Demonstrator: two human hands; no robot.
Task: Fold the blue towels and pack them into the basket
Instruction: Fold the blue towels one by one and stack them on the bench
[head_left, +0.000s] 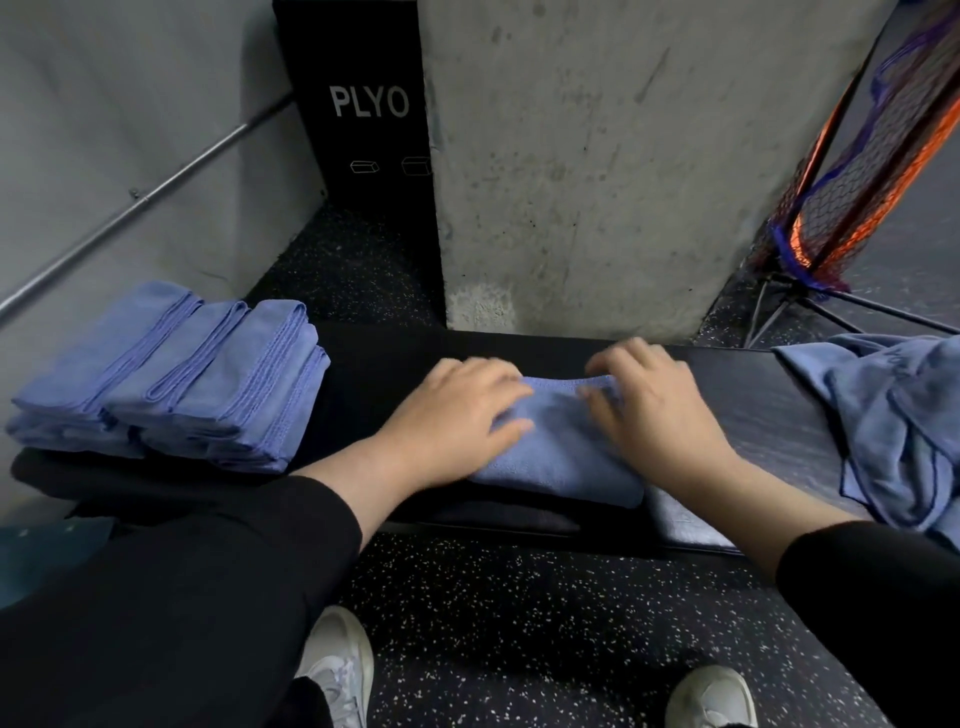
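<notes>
- Two hands rest on one folded blue towel (558, 452) at the middle of the counter (753, 400): the left hand (457, 415) lies flat with fingers nearly straight across the towel's left side, its grip slack and closed on nothing.
- Right hand (654, 410) sits on the towel's right side, fingers bent at its far edge; whether its grip pinches the cloth, I cannot tell.
- That towel is soft, fuzzy microfibre, folded to a thick rectangle.
- To the left, folded towels (171, 374) stand in neat stacks, stitched hems showing in ridged rows; the count of towels is unclear.
- On the right end, a crumpled pile of unfolded towels (893, 421) droops over the counter's edge.
- Counter is dark, smooth and padded-looking.
- Beyond it rise a rough concrete pillar (597, 156) and a black box marked PLYO (363, 104).
- Black rubber floor (545, 623) flecked white; two pale shoes below.
- Orange-and-purple net (872, 135) leans at the far right.
</notes>
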